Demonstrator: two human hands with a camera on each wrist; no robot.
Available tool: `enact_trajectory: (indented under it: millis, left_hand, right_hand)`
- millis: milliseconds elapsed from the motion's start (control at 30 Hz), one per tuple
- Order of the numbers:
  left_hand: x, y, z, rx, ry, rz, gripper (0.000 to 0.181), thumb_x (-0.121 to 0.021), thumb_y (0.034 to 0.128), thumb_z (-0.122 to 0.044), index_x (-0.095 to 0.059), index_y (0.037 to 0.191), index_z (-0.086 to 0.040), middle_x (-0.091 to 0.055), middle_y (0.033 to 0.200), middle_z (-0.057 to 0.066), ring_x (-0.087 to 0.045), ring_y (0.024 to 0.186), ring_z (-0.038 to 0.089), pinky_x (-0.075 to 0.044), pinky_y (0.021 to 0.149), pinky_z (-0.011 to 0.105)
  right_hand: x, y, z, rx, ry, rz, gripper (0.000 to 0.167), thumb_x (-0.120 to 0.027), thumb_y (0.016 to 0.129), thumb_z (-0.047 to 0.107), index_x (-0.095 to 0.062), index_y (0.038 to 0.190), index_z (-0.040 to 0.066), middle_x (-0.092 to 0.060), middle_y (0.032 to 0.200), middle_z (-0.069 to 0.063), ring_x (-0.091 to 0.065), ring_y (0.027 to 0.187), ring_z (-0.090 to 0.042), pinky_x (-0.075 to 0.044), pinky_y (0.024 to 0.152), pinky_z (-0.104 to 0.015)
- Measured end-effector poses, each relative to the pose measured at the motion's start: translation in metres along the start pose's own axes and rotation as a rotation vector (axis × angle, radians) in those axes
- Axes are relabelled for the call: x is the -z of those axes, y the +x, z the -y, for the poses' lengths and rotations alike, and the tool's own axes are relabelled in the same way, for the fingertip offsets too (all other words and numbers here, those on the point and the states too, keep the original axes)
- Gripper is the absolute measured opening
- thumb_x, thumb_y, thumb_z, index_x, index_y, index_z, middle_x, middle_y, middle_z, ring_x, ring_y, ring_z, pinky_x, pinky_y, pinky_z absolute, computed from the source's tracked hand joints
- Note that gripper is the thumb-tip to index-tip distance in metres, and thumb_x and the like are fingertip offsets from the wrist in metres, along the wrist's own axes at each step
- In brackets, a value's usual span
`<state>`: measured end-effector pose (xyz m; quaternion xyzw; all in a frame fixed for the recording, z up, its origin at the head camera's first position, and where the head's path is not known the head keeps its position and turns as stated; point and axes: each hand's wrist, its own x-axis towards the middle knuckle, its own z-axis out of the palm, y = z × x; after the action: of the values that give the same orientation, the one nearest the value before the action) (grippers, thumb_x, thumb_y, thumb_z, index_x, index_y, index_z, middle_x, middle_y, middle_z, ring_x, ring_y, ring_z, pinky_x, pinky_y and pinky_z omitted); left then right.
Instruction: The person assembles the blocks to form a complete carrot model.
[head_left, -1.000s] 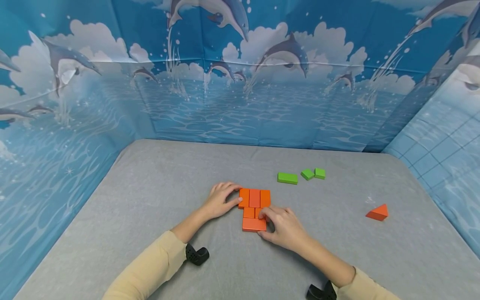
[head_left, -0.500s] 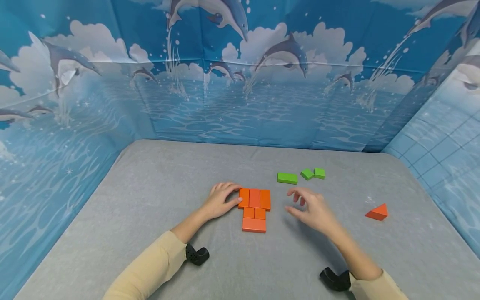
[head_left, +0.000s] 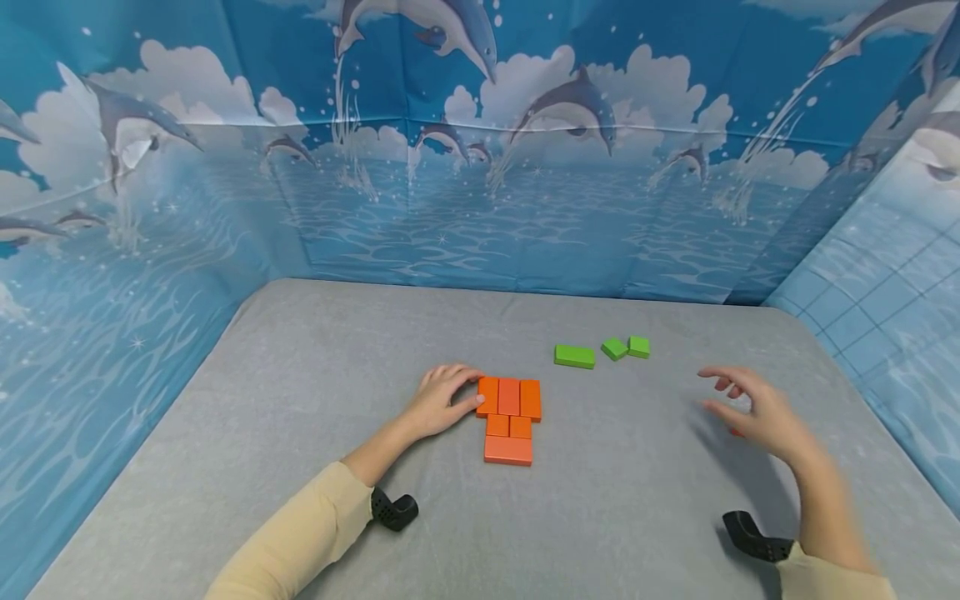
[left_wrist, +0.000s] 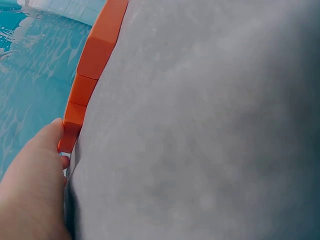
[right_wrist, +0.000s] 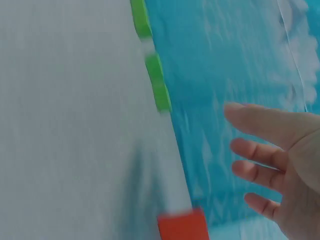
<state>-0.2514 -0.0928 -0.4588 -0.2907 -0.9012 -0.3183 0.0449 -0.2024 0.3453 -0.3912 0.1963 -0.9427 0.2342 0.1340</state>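
Several orange blocks lie together near the middle of the grey surface: three upright ones side by side [head_left: 508, 397], two small ones below, and a wide one [head_left: 507, 451] nearest me. My left hand [head_left: 437, 405] touches the left block of the top row with thumb and fingertips; the left wrist view shows the hand [left_wrist: 35, 180] at the end of the orange row [left_wrist: 95, 55]. My right hand [head_left: 765, 417] hovers empty at the right, fingers apart, over an orange-red triangular block [head_left: 737, 432] that it mostly hides. In the right wrist view that block [right_wrist: 184, 226] lies below the hand [right_wrist: 280, 165].
Farther back lie a long green block [head_left: 574, 357] and two small green ones [head_left: 614, 348], [head_left: 639, 347]. The grey surface [head_left: 337, 333] ends at a blue curtain [head_left: 465, 225] printed with dolphins. Black wrist mounts [head_left: 394, 510], [head_left: 756, 538] hang at both wrists.
My right hand has let go of the lower orange blocks and moved right, to above the triangular block. My left hand and the grouped blocks have stayed in place.
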Motion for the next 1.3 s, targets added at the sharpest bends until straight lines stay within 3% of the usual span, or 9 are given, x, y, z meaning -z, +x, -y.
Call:
enact_trajectory:
  millis: [133,233,433,600,700,900,1133,1300]
  left_hand:
    - [0.000,0.000,0.000,0.008,0.002,0.009,0.040,-0.054,0.0915,-0.034,-0.054,0.125,-0.013,-0.053,0.123,0.004,-0.042,0.117,0.026,-0.022,0.102,0.048]
    - [0.000,0.000,0.000,0.009,0.002,0.011,0.040,-0.054,0.0915,-0.034,-0.054,0.125,-0.013,-0.053,0.123,0.004,-0.042,0.116,0.025,-0.022,0.102,0.048]
    - [-0.001,0.000,0.001,-0.005,-0.002,0.000,0.040,-0.055,0.0911,-0.033,-0.054,0.125,-0.013,-0.053,0.122,0.004,-0.042,0.116,0.025,-0.022,0.101,0.049]
    - [-0.001,0.000,0.002,-0.017,-0.006,-0.010,0.039,-0.055,0.0910,-0.032,-0.054,0.125,-0.012,-0.053,0.122,0.005,-0.042,0.115,0.026,-0.023,0.100,0.050]
    - [-0.001,0.000,0.003,-0.011,-0.006,-0.005,0.039,-0.055,0.0911,-0.033,-0.054,0.125,-0.013,-0.053,0.122,0.005,-0.042,0.115,0.026,-0.023,0.100,0.049]
    - [-0.001,0.001,0.003,0.008,0.008,0.017,0.041,-0.053,0.0920,-0.036,-0.053,0.127,-0.014,-0.052,0.124,0.004,-0.041,0.117,0.024,-0.023,0.102,0.047]
    - [-0.001,0.000,0.003,-0.008,0.004,-0.002,0.039,-0.055,0.0911,-0.034,-0.054,0.125,-0.014,-0.053,0.122,0.005,-0.042,0.115,0.025,-0.023,0.101,0.048]
    - [-0.002,0.001,0.004,-0.026,-0.006,-0.017,0.040,-0.055,0.0906,-0.034,-0.055,0.124,-0.012,-0.053,0.122,0.006,-0.043,0.114,0.026,-0.024,0.100,0.049]
  right_hand:
    - [0.011,-0.014,-0.024,-0.014,-0.054,0.017,0.040,-0.074,0.075,0.010,-0.057,0.110,0.003,-0.056,0.093,-0.012,-0.042,0.079,0.000,-0.041,0.058,-0.030]
    - [0.018,-0.023,-0.036,-0.051,-0.045,0.043,0.040,-0.075,0.074,0.011,-0.058,0.109,0.004,-0.055,0.096,-0.011,-0.042,0.078,0.002,-0.040,0.058,-0.028]
    - [0.028,-0.037,-0.056,-0.125,0.033,0.115,0.037,-0.073,0.077,0.011,-0.060,0.111,0.007,-0.049,0.099,0.009,-0.038,0.082,0.005,-0.039,0.061,-0.027]
    - [0.032,-0.043,-0.066,-0.273,0.057,0.256,0.041,-0.069,0.082,0.025,-0.057,0.118,0.008,-0.044,0.108,-0.009,-0.038,0.090,-0.012,-0.037,0.063,-0.035]
    - [0.030,-0.044,-0.070,-0.317,0.055,0.293,0.045,-0.068,0.083,0.028,-0.055,0.120,0.007,-0.043,0.110,-0.016,-0.037,0.090,-0.023,-0.035,0.064,-0.035]
    - [0.022,-0.045,-0.076,-0.359,0.029,0.302,0.051,-0.067,0.083,0.033,-0.052,0.123,0.004,-0.040,0.106,-0.016,-0.037,0.088,-0.025,-0.034,0.061,-0.032]
    - [0.017,-0.047,-0.079,-0.366,0.036,0.256,0.049,-0.069,0.081,0.031,-0.054,0.120,0.004,-0.042,0.108,-0.017,-0.039,0.084,-0.017,-0.037,0.059,-0.030]
    - [0.016,-0.045,-0.077,-0.368,0.027,0.242,0.052,-0.070,0.080,0.032,-0.054,0.117,-0.002,-0.047,0.106,-0.019,-0.041,0.083,-0.018,-0.036,0.060,-0.032]
